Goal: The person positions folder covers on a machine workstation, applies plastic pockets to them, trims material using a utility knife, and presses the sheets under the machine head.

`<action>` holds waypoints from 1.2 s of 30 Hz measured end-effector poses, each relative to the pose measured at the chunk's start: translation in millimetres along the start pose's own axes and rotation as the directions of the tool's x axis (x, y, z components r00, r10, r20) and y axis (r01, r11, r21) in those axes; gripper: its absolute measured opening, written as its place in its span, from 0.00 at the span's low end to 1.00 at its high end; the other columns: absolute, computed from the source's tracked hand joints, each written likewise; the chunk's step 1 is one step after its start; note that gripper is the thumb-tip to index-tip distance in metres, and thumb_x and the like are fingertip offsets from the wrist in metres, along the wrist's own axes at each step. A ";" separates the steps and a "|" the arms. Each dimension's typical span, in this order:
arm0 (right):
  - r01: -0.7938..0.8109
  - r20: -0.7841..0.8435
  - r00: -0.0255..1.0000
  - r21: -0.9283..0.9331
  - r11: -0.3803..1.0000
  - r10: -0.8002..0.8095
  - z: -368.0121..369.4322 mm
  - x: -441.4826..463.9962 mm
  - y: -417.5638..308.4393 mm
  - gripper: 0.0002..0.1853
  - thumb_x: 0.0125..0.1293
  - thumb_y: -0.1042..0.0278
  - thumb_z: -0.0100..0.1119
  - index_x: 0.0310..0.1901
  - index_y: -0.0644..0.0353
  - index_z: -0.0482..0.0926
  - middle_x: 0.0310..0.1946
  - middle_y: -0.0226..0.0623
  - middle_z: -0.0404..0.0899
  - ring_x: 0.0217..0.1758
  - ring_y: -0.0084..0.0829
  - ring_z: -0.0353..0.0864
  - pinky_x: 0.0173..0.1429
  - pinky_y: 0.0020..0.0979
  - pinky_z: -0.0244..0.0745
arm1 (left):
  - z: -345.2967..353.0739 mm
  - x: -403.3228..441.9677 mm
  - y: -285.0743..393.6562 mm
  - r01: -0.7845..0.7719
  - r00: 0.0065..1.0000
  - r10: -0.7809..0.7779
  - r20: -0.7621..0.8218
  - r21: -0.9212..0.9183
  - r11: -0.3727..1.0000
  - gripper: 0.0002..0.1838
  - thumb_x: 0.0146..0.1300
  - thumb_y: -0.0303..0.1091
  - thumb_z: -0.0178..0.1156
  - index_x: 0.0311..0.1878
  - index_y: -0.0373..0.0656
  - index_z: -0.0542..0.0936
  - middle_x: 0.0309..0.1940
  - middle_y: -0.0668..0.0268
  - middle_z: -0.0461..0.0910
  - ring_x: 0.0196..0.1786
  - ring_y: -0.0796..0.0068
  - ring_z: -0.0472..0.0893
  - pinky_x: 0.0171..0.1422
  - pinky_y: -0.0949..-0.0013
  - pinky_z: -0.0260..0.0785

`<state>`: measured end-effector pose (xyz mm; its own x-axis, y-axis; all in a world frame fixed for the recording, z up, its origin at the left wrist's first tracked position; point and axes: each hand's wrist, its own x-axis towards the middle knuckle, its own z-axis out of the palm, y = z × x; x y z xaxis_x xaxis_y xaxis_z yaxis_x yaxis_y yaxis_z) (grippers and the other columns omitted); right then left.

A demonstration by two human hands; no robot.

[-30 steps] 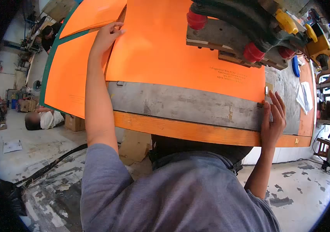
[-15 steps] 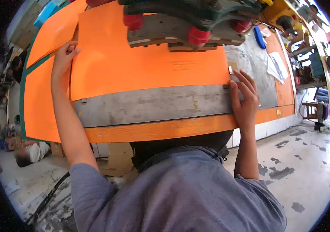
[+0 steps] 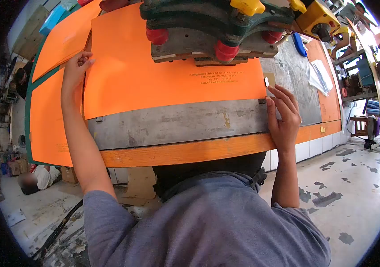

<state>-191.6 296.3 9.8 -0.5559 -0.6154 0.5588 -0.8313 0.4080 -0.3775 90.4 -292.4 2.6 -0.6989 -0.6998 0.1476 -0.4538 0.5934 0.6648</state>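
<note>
A large orange paper sheet lies flat on the grey metal bed, with small dark printed text near its lower right. My left hand is at the sheet's left edge, its fingers curled and the thumb close to them at the edge. Near the lower right corner of the sheet, my right hand rests with its fingers stretched out, beside a small dark stop and a small white tab. Above the sheet's far part hangs a green machine head with red knobs, hiding some of it.
More orange sheets lie on a green surface to the left. The bed has a wooden front edge. Clear plastic and a blue object lie at the right. Another person is low on the floor at left.
The view has shifted slightly, and the printed text looks sharper. My left fingers have curled in a little more; my right hand stays at the sheet's right corner.
</note>
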 end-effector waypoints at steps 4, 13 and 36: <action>0.024 -0.013 1.000 0.016 1.000 -0.024 -2.4 -0.4 -0.6 0.05 0.74 0.74 0.72 0.44 0.66 0.92 0.53 0.40 0.94 0.64 0.45 0.90 0.69 0.46 0.81 | -6.3 4.6 -6.0 0.023 1.000 -0.023 -0.008 0.085 0.996 0.14 0.74 0.36 0.75 0.54 0.35 0.90 0.36 0.74 0.77 0.41 0.81 0.76 0.48 0.72 0.71; 0.295 -0.132 0.953 0.185 0.937 -0.274 -11.7 -10.3 7.3 0.20 0.66 0.80 0.70 0.21 0.61 0.68 0.20 0.38 0.71 0.24 0.40 0.72 0.31 0.41 0.65 | -31.1 5.5 -14.6 -0.003 0.918 0.038 -0.394 0.088 0.996 0.20 0.80 0.47 0.70 0.56 0.38 0.91 0.42 0.66 0.89 0.46 0.75 0.84 0.55 0.67 0.77; 0.363 -0.190 0.926 0.215 0.907 -0.326 -16.8 -12.9 -0.4 0.30 0.77 0.49 0.62 0.19 0.58 0.67 0.19 0.36 0.71 0.24 0.40 0.76 0.30 0.38 0.68 | -168.5 -126.9 83.9 0.399 -0.080 0.846 -0.527 0.761 0.512 0.03 0.67 0.27 0.61 0.37 0.48 0.80 0.27 0.69 0.79 0.27 0.70 0.78 0.31 0.58 0.68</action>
<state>-184.1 315.5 15.1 -0.2451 -0.5747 0.7808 -0.9544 0.0015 -0.2985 234.1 -220.8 163.0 -0.0367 0.3485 0.9366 -0.9317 0.3270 -0.1582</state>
